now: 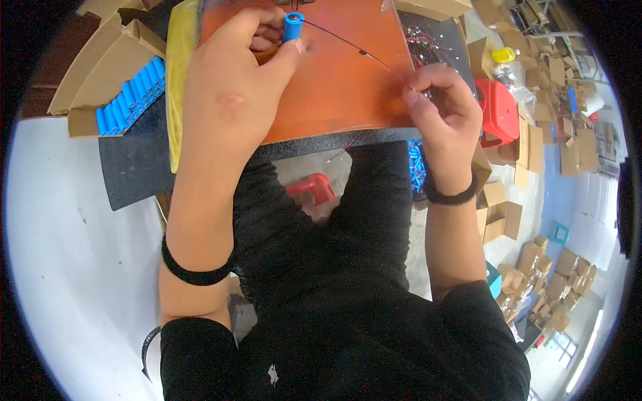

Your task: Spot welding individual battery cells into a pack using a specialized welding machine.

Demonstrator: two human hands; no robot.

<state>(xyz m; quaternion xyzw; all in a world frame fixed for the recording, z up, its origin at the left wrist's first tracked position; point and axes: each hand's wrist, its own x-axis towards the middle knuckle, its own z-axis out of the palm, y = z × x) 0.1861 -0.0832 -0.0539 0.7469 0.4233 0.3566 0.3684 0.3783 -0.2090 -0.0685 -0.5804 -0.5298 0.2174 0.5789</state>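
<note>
A blue cylindrical battery cell (pixel 293 28) stands near the far edge of the orange work mat (pixel 334 93), gripped between the thumb and fingers of my left hand (pixel 244 67). From its top end a thin dark wire (pixel 334 36) runs to the right, with a small dark lump partway along and a reddish stretch beyond it. My right hand (pixel 441 110) pinches the far end of this wire between thumb and forefinger, above the mat's right edge. A dark metal tool tip (pixel 292 4) shows just beyond the cell, mostly cut off by the frame's top.
Left of the mat lies a yellow strip (pixel 179 80); beyond it a cardboard box (pixel 83 124) holds rows of blue cells (pixel 134 93). Loose wires (pixel 424 45) lie at the right. A red stool (pixel 498 112), more blue cells (pixel 416 164) and cardboard boxes (pixel 505 210) stand right.
</note>
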